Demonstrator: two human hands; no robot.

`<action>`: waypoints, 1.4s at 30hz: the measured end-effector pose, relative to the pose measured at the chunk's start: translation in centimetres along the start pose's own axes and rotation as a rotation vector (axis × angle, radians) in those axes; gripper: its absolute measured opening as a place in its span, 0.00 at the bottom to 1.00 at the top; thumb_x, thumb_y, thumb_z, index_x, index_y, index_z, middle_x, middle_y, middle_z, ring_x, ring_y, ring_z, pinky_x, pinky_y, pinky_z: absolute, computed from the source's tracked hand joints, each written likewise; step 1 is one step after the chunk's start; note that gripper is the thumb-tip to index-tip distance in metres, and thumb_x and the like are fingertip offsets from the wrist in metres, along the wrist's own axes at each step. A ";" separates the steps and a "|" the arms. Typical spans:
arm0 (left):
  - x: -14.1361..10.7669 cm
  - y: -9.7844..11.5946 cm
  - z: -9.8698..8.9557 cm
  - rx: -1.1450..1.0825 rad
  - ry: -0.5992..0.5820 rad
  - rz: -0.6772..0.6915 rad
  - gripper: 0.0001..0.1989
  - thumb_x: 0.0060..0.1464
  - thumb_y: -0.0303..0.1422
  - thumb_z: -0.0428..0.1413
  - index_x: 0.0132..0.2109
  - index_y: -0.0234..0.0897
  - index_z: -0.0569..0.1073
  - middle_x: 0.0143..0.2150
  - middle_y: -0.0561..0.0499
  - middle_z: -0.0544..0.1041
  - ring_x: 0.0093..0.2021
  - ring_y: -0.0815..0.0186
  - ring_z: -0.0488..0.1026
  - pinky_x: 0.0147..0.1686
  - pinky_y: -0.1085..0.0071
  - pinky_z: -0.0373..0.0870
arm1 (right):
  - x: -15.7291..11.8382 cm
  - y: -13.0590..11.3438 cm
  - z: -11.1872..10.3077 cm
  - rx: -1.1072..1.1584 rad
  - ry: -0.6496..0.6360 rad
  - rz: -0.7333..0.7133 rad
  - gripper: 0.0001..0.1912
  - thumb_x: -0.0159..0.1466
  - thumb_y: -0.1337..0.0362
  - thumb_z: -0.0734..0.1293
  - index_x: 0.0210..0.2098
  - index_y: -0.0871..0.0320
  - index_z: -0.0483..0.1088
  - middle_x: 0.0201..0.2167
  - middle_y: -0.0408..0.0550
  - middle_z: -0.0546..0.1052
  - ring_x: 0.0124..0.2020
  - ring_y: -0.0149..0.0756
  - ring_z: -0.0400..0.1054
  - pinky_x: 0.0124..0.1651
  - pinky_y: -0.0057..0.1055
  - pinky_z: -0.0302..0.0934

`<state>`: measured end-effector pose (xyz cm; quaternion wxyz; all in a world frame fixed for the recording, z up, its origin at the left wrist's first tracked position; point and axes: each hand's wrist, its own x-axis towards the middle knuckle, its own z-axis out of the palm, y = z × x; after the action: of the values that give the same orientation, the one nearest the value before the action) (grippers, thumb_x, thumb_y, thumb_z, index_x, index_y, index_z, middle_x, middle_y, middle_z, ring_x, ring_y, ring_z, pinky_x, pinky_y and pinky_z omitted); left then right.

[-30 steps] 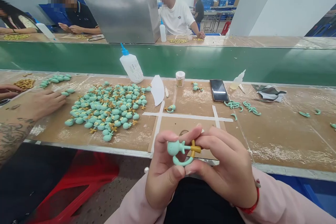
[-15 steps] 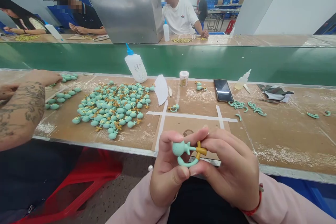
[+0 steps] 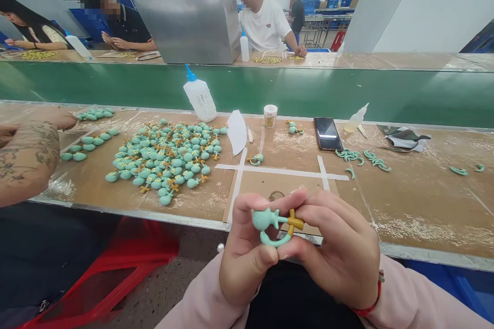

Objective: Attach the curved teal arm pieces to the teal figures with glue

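Note:
Between my two hands is a small mint-green figure with a mustard cross-shaped end and a curved green piece below. My left hand pinches the round green end and the curved piece. On the other side, my right hand has its fingers closed on the mustard end and near the curved piece's tip. A large pile of similar figures lies on the cardboard-covered table to the left. One figure lies by the white tape lines, and curved green pieces lie to the right.
Along the table's far side are a glue bottle, a tape roll, a phone and a small bottle. A co-worker's tattooed arm reaches in at left, above a red stool.
The co-worker's arm at the left has moved back to the left, showing more of the green figures there. My hands and the held figure have barely moved.

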<state>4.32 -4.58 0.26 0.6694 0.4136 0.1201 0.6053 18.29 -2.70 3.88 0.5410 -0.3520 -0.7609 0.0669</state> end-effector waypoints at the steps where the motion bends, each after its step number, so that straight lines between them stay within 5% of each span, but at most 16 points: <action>1: 0.0 0.0 0.0 -0.001 -0.001 0.000 0.15 0.60 0.34 0.58 0.52 0.52 0.66 0.61 0.47 0.75 0.66 0.56 0.63 0.58 0.58 0.66 | 0.0 0.0 0.0 0.000 0.004 -0.001 0.17 0.67 0.51 0.65 0.31 0.59 0.68 0.29 0.50 0.79 0.30 0.35 0.73 0.32 0.30 0.66; 30: 0.5 0.0 0.6 0.034 0.002 -0.027 0.14 0.60 0.34 0.57 0.51 0.54 0.67 0.60 0.50 0.76 0.65 0.56 0.65 0.56 0.58 0.68 | 0.1 0.2 -0.3 -0.009 0.036 0.020 0.16 0.67 0.51 0.65 0.32 0.57 0.70 0.26 0.48 0.78 0.31 0.37 0.75 0.33 0.31 0.68; 36: 0.5 0.0 0.7 0.041 0.074 -0.049 0.14 0.58 0.36 0.60 0.49 0.54 0.68 0.58 0.49 0.77 0.59 0.54 0.72 0.51 0.58 0.71 | 0.2 0.2 -0.3 0.000 0.036 0.019 0.15 0.67 0.51 0.65 0.33 0.57 0.71 0.26 0.47 0.78 0.30 0.36 0.74 0.32 0.31 0.67; 42: 0.3 -0.6 0.0 0.085 0.077 -0.053 0.16 0.59 0.40 0.58 0.53 0.49 0.67 0.54 0.45 0.80 0.59 0.54 0.72 0.57 0.55 0.66 | -0.1 0.7 -0.2 0.027 0.001 0.026 0.17 0.66 0.54 0.66 0.27 0.58 0.69 0.23 0.47 0.75 0.27 0.35 0.70 0.30 0.30 0.62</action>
<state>4.86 -4.30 -0.06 0.6618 0.4147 0.1823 0.5973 18.80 -2.30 3.54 0.5453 -0.3548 -0.7548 0.0839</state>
